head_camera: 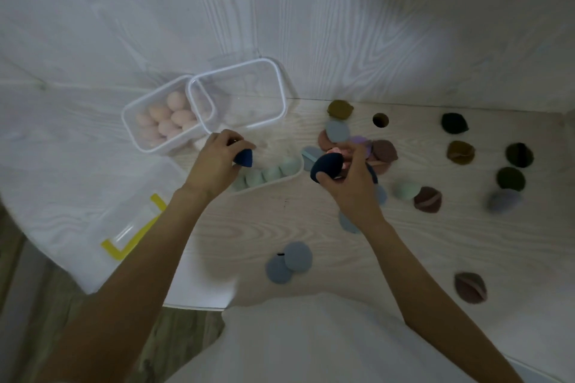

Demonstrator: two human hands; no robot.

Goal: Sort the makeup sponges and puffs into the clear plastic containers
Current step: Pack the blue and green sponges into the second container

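Standing beside the pale wood-grain table (pixel 311 227), I start at the left, where a clear plastic lid with yellow clips (pixel 133 227) lies flat near the table's edge. Beyond it sits a clear rectangular container of pink egg-shaped sponges (pixel 165 120), roughly half full, and a second clear rectangular container (pixel 239 93) leans over its right rim, tilted and apparently holding nothing.

The person's left hand (pixel 217 162) has its fingers curled round a small dark blue teardrop sponge (pixel 243 158), pinching it just above the near end of a narrow clear tray of mint green sponges (pixel 270 172). That tray runs from lower left up to the right, its long axis slanting toward the loose pile, with a single row of green sponges inside. The empty tilted container lies up and slightly right of this hand, nearer to it than to the other hand, so I judge the left hand better placed to drop a blue sponge there.

To the right, the right hand (pixel 348 183) grips a larger dark navy egg-shaped sponge (pixel 326 168), lifted off the table, its long axis pointing up and right. Behind it is a heap of round flat puffs in grey-blue, mauve and purple (pixel 357 143). Farther right, dark green and olive round puffs (pixel 460 152) lie scattered, well apart. Two grey-blue round puffs (pixel 289 261) overlap near the person.
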